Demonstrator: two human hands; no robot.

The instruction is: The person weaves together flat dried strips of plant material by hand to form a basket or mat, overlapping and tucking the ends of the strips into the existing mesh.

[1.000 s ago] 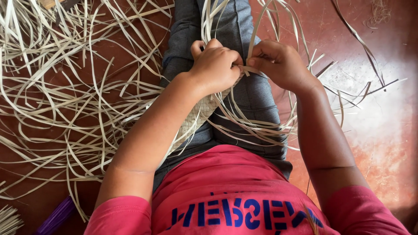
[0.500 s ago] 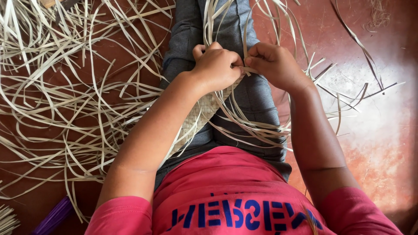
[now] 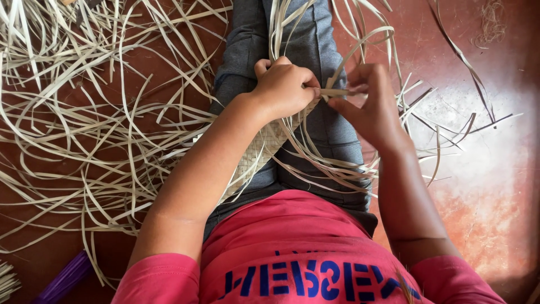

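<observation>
Left hand [image 3: 284, 90] fisted on woven mat [image 3: 256, 155] edge; right hand [image 3: 368, 104] fingertips pinch one pale strip [image 3: 336, 92] between both hands.

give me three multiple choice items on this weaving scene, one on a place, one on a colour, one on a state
1. Where does the woven strip piece rest?
A. on the person's lap
B. on a shelf
C. in a basket

2. What colour is the person's shirt?
A. green
B. pink-red
C. white

3. What are the left hand and right hand doing?
A. lying flat on the floor
B. hanging open with nothing in them
C. pinching one pale strip between them

Answers:
1 A, the piece lies across the grey trousers.
2 B, the shirt is pink-red with blue print.
3 C, the fingers of both hands close on the strip above the lap.
</observation>
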